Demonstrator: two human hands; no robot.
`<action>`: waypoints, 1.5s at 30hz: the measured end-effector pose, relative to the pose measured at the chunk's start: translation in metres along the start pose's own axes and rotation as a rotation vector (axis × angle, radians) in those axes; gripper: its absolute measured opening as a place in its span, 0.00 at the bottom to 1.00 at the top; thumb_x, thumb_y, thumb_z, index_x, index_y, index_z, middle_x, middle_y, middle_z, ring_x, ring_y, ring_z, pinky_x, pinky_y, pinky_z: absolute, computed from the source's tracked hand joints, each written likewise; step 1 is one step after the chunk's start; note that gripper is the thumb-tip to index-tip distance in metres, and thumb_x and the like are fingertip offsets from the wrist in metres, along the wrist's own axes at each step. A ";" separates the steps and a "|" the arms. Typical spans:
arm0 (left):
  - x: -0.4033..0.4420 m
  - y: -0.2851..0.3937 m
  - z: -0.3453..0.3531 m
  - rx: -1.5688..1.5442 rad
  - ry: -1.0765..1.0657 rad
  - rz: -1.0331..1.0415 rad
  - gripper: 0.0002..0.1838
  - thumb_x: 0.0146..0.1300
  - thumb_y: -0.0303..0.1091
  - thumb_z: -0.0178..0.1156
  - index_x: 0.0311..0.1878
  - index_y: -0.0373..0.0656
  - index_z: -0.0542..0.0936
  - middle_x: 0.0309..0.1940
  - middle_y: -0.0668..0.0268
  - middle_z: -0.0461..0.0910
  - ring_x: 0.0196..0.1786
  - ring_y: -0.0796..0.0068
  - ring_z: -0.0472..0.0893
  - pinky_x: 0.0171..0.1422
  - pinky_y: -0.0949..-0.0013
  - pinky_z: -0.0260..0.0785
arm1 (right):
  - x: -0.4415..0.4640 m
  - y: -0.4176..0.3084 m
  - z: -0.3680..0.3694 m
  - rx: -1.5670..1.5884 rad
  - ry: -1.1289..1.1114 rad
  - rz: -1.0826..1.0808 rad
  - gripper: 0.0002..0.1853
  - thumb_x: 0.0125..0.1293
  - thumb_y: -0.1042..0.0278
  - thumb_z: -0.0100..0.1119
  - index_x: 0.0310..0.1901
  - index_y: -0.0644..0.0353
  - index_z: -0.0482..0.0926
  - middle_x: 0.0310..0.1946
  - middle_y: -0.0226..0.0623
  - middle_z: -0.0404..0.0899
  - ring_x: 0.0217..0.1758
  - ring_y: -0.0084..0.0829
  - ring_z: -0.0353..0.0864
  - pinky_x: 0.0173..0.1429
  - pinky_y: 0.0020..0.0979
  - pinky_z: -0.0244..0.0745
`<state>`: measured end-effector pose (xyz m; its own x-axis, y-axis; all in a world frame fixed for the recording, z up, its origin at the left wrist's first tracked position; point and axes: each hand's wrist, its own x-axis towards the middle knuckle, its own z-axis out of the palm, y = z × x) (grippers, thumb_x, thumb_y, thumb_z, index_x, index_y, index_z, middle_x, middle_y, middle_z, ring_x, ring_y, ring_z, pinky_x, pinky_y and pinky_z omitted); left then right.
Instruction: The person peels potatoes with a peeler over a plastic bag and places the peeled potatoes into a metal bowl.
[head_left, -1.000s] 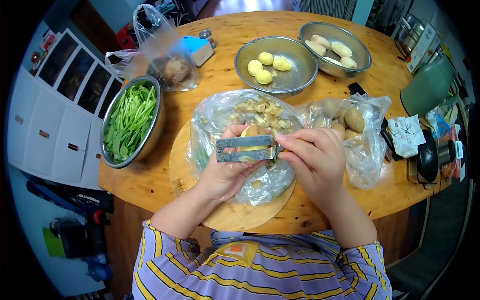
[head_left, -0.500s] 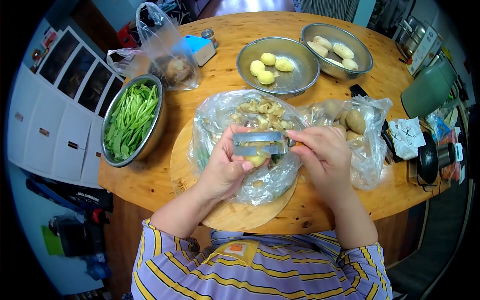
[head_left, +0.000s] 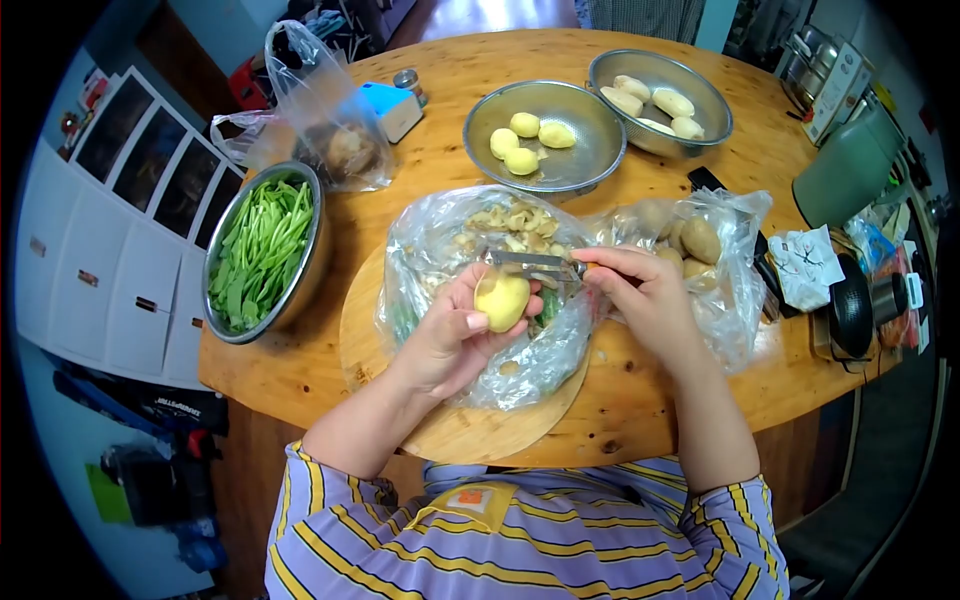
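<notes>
A yellow, mostly peeled potato (head_left: pixel 501 301) is held in my left hand (head_left: pixel 447 335), thumb on its near side. My right hand (head_left: pixel 640 298) grips the handle of a metal peeler (head_left: pixel 532 262), whose blade is just above the potato, apart from most of it. Beneath both lies an open clear plastic bag (head_left: pixel 430 230) with brown peelings (head_left: pixel 517 222) in it, on a round wooden board (head_left: pixel 360 340). Unpeeled potatoes (head_left: pixel 700 240) fill another clear bag (head_left: pixel 738 300), right behind my right hand.
A steel bowl of green leaves (head_left: pixel 262 255) is at left. Farther back stand a colander (head_left: pixel 590 165) with several yellow potatoes and another colander (head_left: pixel 715 110) with pale ones. A bagged brown item (head_left: pixel 350 150), a blue-white box (head_left: pixel 397 110) and a green bin (head_left: pixel 850 170) stand near the edges.
The peeler has moved up off the potato's face, which now shows more fully in my left hand. The whole view has shifted slightly.
</notes>
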<state>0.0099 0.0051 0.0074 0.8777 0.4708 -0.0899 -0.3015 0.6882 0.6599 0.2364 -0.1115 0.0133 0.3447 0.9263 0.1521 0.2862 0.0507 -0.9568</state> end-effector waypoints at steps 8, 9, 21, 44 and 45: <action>-0.007 0.007 0.004 -0.135 -0.150 0.022 0.39 0.58 0.32 0.76 0.70 0.43 0.66 0.67 0.52 0.72 0.69 0.57 0.78 0.69 0.65 0.80 | -0.001 -0.007 -0.005 0.054 0.089 -0.065 0.13 0.71 0.70 0.67 0.54 0.59 0.88 0.39 0.35 0.86 0.43 0.26 0.83 0.48 0.28 0.76; -0.007 0.005 0.006 -0.130 -0.129 0.028 0.39 0.59 0.31 0.75 0.70 0.43 0.66 0.68 0.53 0.72 0.69 0.57 0.77 0.70 0.65 0.79 | -0.003 -0.012 -0.002 0.023 0.121 -0.139 0.13 0.70 0.70 0.67 0.54 0.58 0.88 0.39 0.34 0.86 0.43 0.27 0.83 0.48 0.29 0.76; -0.012 -0.004 0.008 0.146 0.035 0.077 0.41 0.62 0.36 0.77 0.73 0.49 0.63 0.64 0.67 0.73 0.66 0.67 0.77 0.69 0.61 0.77 | -0.013 -0.030 0.024 -0.477 0.261 -0.671 0.17 0.56 0.63 0.76 0.49 0.48 0.90 0.38 0.26 0.85 0.40 0.32 0.81 0.47 0.35 0.70; -0.008 -0.004 0.002 0.128 0.017 0.127 0.38 0.62 0.45 0.76 0.69 0.46 0.64 0.63 0.60 0.77 0.65 0.61 0.80 0.66 0.64 0.79 | -0.009 -0.025 0.018 -0.431 0.234 -0.635 0.14 0.59 0.65 0.75 0.48 0.49 0.90 0.40 0.27 0.85 0.43 0.33 0.82 0.49 0.35 0.70; -0.007 -0.005 -0.001 0.115 0.002 0.133 0.38 0.62 0.45 0.76 0.68 0.46 0.65 0.63 0.61 0.76 0.65 0.62 0.80 0.66 0.63 0.78 | -0.009 -0.026 0.019 -0.452 0.255 -0.676 0.15 0.58 0.64 0.75 0.48 0.48 0.90 0.40 0.26 0.85 0.42 0.32 0.82 0.48 0.35 0.70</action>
<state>0.0047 -0.0012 0.0046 0.8320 0.5548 0.0025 -0.3705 0.5522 0.7469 0.2085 -0.1139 0.0320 0.1470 0.6354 0.7581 0.8136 0.3582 -0.4580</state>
